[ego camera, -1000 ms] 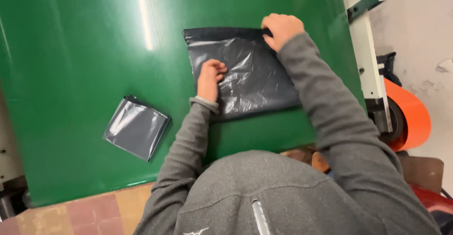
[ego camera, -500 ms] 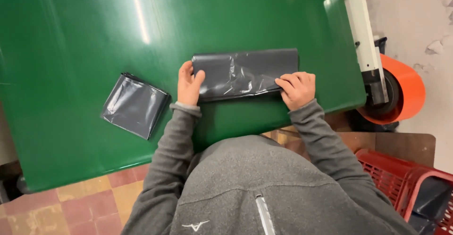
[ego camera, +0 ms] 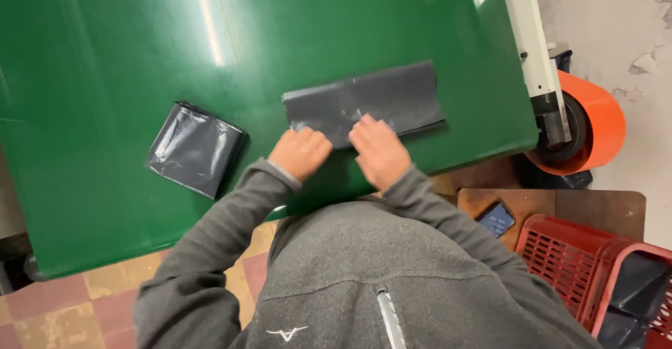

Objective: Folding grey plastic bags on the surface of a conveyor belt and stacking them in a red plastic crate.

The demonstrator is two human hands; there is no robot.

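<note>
A dark grey plastic bag, folded into a long strip, lies on the green table. My left hand and my right hand rest side by side on the strip's near edge, close to its middle, fingers curled down onto the plastic. A second dark bag, folded into a small square, lies to the left, apart from both hands. Grey sleeves cover both arms.
A white machine frame runs along the table's right edge with an orange roll beside it. Lower right stands a red plastic crate with dark bags inside, and a phone lies on a brown surface.
The bag went from a wide sheet to a narrow strip. My hands have moved from the strip's two ends in to its middle, close together.
</note>
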